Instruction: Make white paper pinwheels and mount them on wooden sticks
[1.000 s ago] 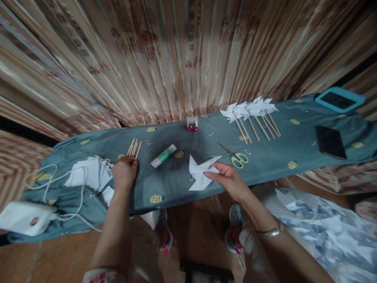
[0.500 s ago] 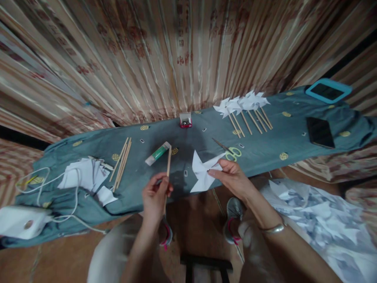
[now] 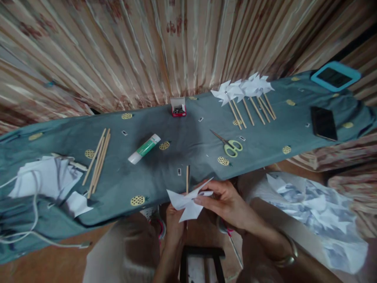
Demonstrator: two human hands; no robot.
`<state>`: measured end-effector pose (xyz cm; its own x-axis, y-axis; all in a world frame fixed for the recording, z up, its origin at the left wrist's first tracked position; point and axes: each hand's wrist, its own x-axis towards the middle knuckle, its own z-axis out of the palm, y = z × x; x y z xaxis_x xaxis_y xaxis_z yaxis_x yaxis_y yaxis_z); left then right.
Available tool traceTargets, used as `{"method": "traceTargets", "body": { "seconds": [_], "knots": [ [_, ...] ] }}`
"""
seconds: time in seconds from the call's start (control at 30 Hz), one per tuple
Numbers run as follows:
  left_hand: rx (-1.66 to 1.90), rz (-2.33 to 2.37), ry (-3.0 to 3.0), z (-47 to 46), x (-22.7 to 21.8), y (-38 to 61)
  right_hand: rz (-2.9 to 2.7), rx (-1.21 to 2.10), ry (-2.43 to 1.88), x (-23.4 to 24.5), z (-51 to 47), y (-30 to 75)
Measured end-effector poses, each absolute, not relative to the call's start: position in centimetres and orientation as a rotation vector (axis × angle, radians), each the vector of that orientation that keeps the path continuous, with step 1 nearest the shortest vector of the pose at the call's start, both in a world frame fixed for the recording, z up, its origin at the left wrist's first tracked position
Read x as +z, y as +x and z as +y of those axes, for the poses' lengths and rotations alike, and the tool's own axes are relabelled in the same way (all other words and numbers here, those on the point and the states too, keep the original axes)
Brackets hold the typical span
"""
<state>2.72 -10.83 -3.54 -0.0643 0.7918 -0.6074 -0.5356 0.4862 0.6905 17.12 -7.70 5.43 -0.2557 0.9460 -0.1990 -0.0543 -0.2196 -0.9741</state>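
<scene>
Over the table's near edge, my right hand (image 3: 225,200) pinches a white paper pinwheel (image 3: 191,210) near its centre with thumb and fingers. A wooden stick (image 3: 187,179) stands up behind the pinwheel. My left hand (image 3: 174,220) is closed on that stick, its fingers mostly hidden by the paper. Whether stick and pinwheel touch I cannot tell. Beyond them lie scissors (image 3: 231,146) with pale green handles and a white-and-green glue tube (image 3: 144,149). A small red-and-white box (image 3: 178,110) of metal pins stands open at the back.
Several pinwheels on sticks (image 3: 249,88) lie at the back right, near a black phone (image 3: 324,122) and a blue-framed tablet (image 3: 335,76). Loose sticks (image 3: 98,163) and paper sheets (image 3: 47,177) lie left, beside a white cable (image 3: 35,220). A bag of paper pieces (image 3: 318,216) sits at right.
My left hand has brought the stick right and down, behind the pinwheel. My right hand has lowered the pinwheel towards it and tilted it. The view has shifted too.
</scene>
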Motion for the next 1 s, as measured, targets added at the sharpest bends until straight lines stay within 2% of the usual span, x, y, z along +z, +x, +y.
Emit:
{"method": "traceTargets", "body": {
  "seconds": [0.17,0.33,1.0],
  "knots": [
    [1.101,1.296,0.164,-10.6,-4.5,3.0,-1.566,1.264,-1.351,3.8,-8.3,17.0],
    [1.04,1.314,0.076,-10.2,-4.3,3.4,-1.634,1.041,-1.438,2.6,-8.2,17.0],
    [0.933,1.389,0.091,-9.5,-3.8,3.5,-1.679,0.736,-1.387,1.7,-6.5,17.2]
  ]
}}
